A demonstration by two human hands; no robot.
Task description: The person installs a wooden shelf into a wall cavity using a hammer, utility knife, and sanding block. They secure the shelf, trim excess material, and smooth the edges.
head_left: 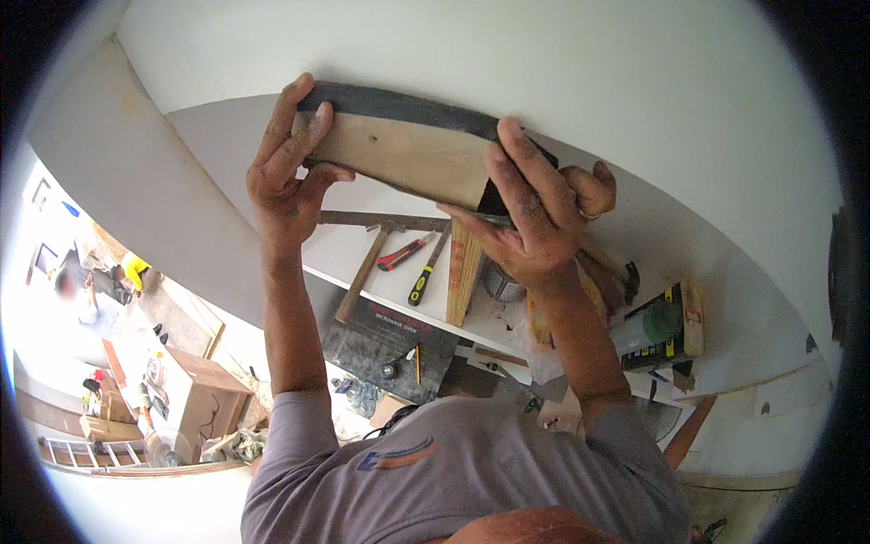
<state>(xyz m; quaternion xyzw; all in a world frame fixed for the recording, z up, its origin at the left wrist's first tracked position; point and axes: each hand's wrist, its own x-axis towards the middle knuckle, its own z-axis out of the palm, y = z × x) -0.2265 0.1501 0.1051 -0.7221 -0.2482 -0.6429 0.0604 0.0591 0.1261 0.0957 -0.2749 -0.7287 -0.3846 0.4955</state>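
Note:
A short wooden board [399, 159] with a dark strip along its upper edge is raised in front of me, against the pale surface above. My left hand [285, 177] grips its left end, fingers on the face and thumb at the lower edge. At the right end, my right hand [539, 213] holds it with long fingers over a black patch and the thumb underneath. Below lie a hammer [362, 276], a red utility knife [403, 255] and a tool with a yellow-and-black handle [421, 286]. A strip of wood [463, 272] stands beside them.
The tools rest on a white shelf [337, 252]. Under it is a dark printed panel [372, 340] with a pencil [418, 364]. A yellow-and-black box [691, 317] stands right. Far left are a wooden cabinet [204, 390], a ladder [91, 453] and another person [91, 308].

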